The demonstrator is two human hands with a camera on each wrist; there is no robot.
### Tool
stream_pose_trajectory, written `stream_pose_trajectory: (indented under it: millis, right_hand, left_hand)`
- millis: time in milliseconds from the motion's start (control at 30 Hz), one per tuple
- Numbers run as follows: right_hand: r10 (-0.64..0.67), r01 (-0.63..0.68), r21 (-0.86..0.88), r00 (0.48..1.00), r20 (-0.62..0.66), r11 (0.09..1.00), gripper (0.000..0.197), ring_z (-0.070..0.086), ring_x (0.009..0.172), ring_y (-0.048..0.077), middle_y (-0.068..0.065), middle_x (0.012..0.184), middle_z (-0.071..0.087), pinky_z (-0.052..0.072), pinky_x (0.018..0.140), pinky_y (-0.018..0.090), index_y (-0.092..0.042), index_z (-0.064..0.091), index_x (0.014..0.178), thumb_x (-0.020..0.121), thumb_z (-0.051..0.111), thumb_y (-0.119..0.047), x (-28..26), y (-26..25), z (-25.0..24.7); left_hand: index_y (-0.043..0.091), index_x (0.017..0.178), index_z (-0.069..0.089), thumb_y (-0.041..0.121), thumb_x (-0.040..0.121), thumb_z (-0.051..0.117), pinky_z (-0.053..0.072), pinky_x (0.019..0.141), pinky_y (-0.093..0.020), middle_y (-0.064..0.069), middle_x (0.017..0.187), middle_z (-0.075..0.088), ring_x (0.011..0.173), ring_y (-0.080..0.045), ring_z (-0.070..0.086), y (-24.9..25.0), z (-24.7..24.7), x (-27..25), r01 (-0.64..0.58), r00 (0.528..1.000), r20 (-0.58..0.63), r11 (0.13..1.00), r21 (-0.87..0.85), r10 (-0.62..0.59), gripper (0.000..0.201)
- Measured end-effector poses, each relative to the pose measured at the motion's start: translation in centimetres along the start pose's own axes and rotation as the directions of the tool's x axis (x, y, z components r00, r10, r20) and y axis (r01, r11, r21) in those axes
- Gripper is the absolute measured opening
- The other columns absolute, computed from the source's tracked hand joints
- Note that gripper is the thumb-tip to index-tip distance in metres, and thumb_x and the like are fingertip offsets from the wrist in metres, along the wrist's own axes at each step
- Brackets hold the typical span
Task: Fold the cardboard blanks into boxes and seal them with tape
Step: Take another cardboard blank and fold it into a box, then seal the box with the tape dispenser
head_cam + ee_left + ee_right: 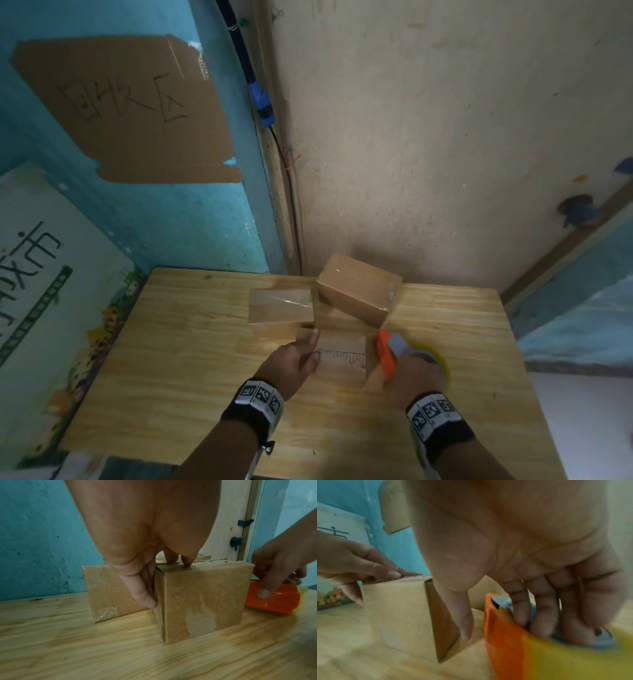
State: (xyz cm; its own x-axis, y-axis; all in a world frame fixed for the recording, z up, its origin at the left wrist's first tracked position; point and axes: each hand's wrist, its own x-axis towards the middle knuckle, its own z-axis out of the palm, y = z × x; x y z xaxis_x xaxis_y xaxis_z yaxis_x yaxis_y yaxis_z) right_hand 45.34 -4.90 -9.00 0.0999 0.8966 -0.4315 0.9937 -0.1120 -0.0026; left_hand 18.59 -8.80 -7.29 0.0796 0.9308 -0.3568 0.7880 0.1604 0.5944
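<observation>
A small cardboard box point(342, 358) stands on the wooden table point(171, 359), with shiny tape down its near face point(202, 599). My left hand point(310, 346) steadies it, the fingers point(187, 562) pressing on its top edge and the thumb point(144, 595) lying down its left side. My right hand point(407, 368) is just right of the box and grips an orange tape dispenser point(385, 353) carrying a yellow tape roll point(440, 359). In the right wrist view its fingers point(539, 608) reach into the roll's core and the dispenser point(503, 635) sits beside the box point(397, 615).
Two taped boxes lie behind: one flat point(281, 308) touching the worked box's left rear, one tilted point(358, 291) against the back wall. A cardboard sheet point(126, 109) hangs on the blue wall, and a poster point(41, 274) leans at the table's left edge.
</observation>
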Motion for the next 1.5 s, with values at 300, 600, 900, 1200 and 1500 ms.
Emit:
stream_pose_trajectory:
  millis: [300,600,900,1200,1500]
  right_hand:
    - [-0.059,0.058,0.021,0.997,0.046,0.998,0.038,0.066,0.117,0.019,-0.001,0.124,0.067,0.047,0.108,0.04,-0.016,0.056,0.133,0.102,0.051,-0.037,1.0,1.7,-1.2]
    - [-0.048,0.206,0.739,0.972,-0.23,0.642,0.046,0.066,0.053,0.021,0.007,0.063,0.067,0.057,0.053,0.042,-0.01,0.065,0.071,0.104,0.059,-0.041,-1.9,2.9,-7.0]
    - [-0.409,0.267,0.874,0.908,-0.087,0.406,0.075,0.058,0.054,0.016,0.003,0.059,0.06,0.043,0.058,0.028,-0.007,0.061,0.063,0.081,0.067,-0.08,-3.0,-1.1,-9.9]
    - [-0.52,0.483,0.688,0.835,-0.177,0.542,0.093,0.059,0.051,0.034,0.016,0.059,0.059,0.044,0.048,0.041,-0.001,0.062,0.07,0.075,0.058,-0.094,-2.6,-1.2,-9.6]
    - [-0.503,0.406,0.712,0.86,-0.086,0.573,0.104,0.058,0.048,0.019,0.015,0.061,0.065,0.043,0.047,0.028,0.0,0.068,0.078,0.063,0.055,-0.102,-2.0,-1.5,-10.5]
  left_hand:
    - [0.045,0.159,0.021,0.052,0.106,0.04,0.053,0.096,-0.029,-0.006,0.111,0.075,0.1,-0.015,0.07,0.2,0.1,-0.5,0.007,1.0,0.03,0.998,-0.056,-0.005,0.057]
    - [0.053,0.157,0.01,0.057,0.105,0.029,0.056,0.09,-0.039,-0.005,0.105,0.071,0.094,-0.019,0.067,-0.8,1.0,-0.1,-0.036,0.999,0.025,0.999,0.031,0.036,0.055]
    - [0.041,0.136,0.057,0.054,0.103,0.043,0.051,0.08,-0.027,0.001,0.094,0.073,0.084,-0.015,0.069,0.3,1.0,-0.5,-0.059,0.997,0.054,0.996,-0.074,0.063,0.038]
    - [0.027,0.104,0.073,0.053,0.092,0.047,0.058,0.088,-0.037,0.003,0.099,0.076,0.09,-0.016,0.071,1.3,0.7,-0.3,0.013,0.997,0.074,0.999,-0.031,-0.011,0.039]
    - [0.031,0.089,0.067,0.042,0.089,0.047,0.052,0.084,-0.032,0.01,0.095,0.067,0.097,-0.015,0.057,2.0,-0.8,-0.4,-0.05,0.979,-0.197,0.999,-0.006,0.048,0.023]
